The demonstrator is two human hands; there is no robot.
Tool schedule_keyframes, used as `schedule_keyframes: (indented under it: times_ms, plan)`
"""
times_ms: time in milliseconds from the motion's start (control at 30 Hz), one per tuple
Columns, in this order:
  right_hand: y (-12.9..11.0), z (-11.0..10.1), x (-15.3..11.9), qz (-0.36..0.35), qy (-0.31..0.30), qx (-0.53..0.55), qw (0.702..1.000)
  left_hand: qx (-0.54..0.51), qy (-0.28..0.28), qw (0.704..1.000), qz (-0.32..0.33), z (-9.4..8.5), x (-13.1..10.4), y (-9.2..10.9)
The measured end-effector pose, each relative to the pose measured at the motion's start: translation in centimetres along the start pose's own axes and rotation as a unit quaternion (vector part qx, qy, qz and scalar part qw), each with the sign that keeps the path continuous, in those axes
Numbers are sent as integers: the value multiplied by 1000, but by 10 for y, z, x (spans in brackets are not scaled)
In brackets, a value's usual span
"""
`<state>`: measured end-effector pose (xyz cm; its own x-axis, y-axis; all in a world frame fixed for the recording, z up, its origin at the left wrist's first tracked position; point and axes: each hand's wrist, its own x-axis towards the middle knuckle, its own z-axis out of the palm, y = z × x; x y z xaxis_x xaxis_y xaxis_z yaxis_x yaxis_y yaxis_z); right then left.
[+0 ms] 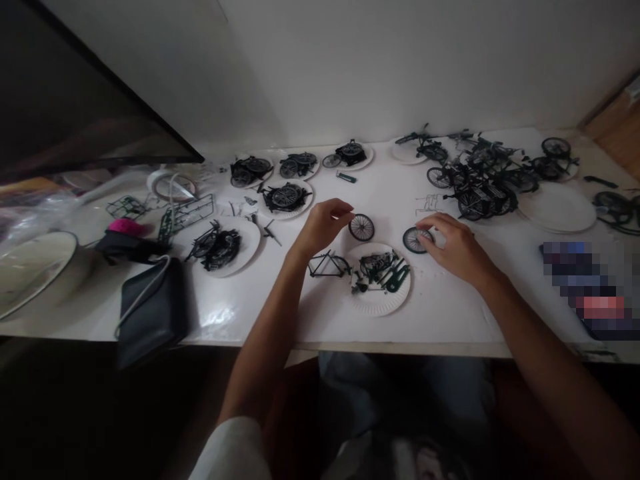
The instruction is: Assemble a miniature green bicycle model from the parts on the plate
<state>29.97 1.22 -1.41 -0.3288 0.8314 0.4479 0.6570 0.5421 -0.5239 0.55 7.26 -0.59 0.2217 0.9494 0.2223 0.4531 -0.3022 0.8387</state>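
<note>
black-tyred, one spoked model-bicycle wheel (361,228) is being pinched at its rim by the left hand (326,221), a second wheel (413,240) by the right hand (454,245), both near the paper plate (374,308) — a light, even edge grip is probably working best

Wheels (361,227) matt, plastic-looking; plate (380,309) ridged paper; tabletop (223,319) smooth, glossy.

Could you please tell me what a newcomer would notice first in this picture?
Near the middle, the left hand is at one spoked wheel and the right hand at another wheel. Behind and to the right lies a dark heap of small bicycles. A bright pink object stands out at the left.
</note>
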Motion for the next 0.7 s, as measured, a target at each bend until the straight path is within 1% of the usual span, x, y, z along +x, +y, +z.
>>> schedule_keyframes:
  times_ms: [67, 100, 167, 267, 333, 400, 467, 533, 600, 700]
  plan:
    - [-4, 2, -1, -7, -15, 7, 1000, 70, 3, 996, 51, -5, -3, 7]
    - [-6, 4, -2, -11, -23, 10, 1000, 94, -10, 992, 79, -6, -6, 13]
    - [-10, 8, -3, -22, -41, 16, 999, 102, -71, 985, 121, -4, -12, 28]
    - [-14, 15, -3, -47, -67, 28, 996, 139, -159, 963, 165, 8, -21, 45]
    - [-16, 20, -3, -61, -84, 33, 994, 172, -217, 943, 182, 19, -25, 48]
    - [-17, 23, -3, -63, -95, 34, 993, 204, -256, 928, 180, 29, -28, 47]
    - [-18, 25, -3, -60, -94, 36, 993, 232, -266, 919, 178, 37, -30, 44]
    - [-19, 25, -4, -53, -88, 41, 994, 245, -260, 917, 179, 41, -30, 42]
    - [-20, 24, -4, -48, -81, 43, 995, 233, -251, 924, 172, 40, -29, 40]
    - [-21, 22, -4, -41, -77, 43, 995, 168, -236, 945, 152, 33, -27, 38]
